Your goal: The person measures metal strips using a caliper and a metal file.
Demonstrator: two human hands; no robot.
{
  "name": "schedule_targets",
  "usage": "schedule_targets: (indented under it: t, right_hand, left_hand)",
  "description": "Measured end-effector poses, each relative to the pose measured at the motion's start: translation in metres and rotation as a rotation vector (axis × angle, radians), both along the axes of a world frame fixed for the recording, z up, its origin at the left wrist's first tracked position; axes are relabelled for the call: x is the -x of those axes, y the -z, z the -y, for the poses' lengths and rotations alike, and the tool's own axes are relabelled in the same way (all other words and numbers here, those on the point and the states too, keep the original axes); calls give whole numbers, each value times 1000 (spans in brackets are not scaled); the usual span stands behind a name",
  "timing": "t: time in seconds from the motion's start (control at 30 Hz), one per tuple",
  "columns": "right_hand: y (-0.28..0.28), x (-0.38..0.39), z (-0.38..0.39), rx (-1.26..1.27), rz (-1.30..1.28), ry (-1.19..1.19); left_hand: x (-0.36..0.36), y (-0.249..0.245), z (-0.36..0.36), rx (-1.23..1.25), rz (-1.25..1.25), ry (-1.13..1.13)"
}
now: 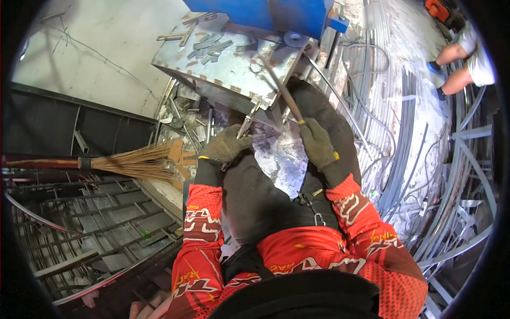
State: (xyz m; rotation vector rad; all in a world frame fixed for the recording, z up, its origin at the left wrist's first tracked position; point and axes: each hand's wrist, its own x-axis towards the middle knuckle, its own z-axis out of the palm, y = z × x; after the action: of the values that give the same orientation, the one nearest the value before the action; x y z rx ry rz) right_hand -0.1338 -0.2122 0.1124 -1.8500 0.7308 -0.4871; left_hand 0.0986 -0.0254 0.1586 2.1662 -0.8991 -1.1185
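My left hand [226, 143] grips metal pliers [247, 121] at the metal table's [236, 75] edge; my right hand [317, 143] clasps a long rod [287, 98] reaching over it. I'd want the pliers steady and the rod's far end controlled

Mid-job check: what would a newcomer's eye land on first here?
Probably the bright red sleeves, rising from the bottom; the gloved left hand grips a plier-like tool, the right hand a long rod. Next, likely the big blue block at the top edge and the straw broom at the picture's left.
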Motion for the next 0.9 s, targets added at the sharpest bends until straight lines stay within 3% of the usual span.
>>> schedule_targets:
  t: [0.03, 0.1, 0.2, 0.27, 0.37, 0.4, 0.47, 0.57, 0.67, 0.8, 0.87, 0.9]
  right_hand:
    - [11, 10, -3, -27, -14, 86]
    - [33, 12, 6, -56, -19, 170]
    - [54, 2, 17, -41, 128, 217]
    - [61, -4, 19, -198, 111, 238]
    - [40, 0, 16, -29, 60, 179]
    - [37, 1, 15, -32, 61, 179]
    - [35, 0, 13, -68, 87, 176]
    - [42, -3, 12, -76, 164, 215]
    - [47, -4, 14, -115, 182, 239]
    - [53, -4, 15, -59, 220, 246]
    - [52, -2, 17, -201, 131, 205]
    - [45, 2, 16, -199, 119, 199]
  left_hand:
    - [7, -8, 1, 2, 7, -8]
    - [15, -20, 1, -33, 261, 47]
    - [21, -26, -5, 22, 228, 20]
    - [25, -33, -10, 39, 258, -31]
    - [23, -37, -18, 49, 396, -89]
    - [21, -38, -19, 47, 396, -89]
    - [12, -36, -19, 109, 650, -64]
    - [15, -34, -16, 100, 724, -81]
    - [11, -9, -19, 214, 587, -112]
    - [17, -19, -16, 179, 482, -114]
    - [4, -28, -12, -92, 92, -53]
    - [3, -30, -11, -91, 80, -60]
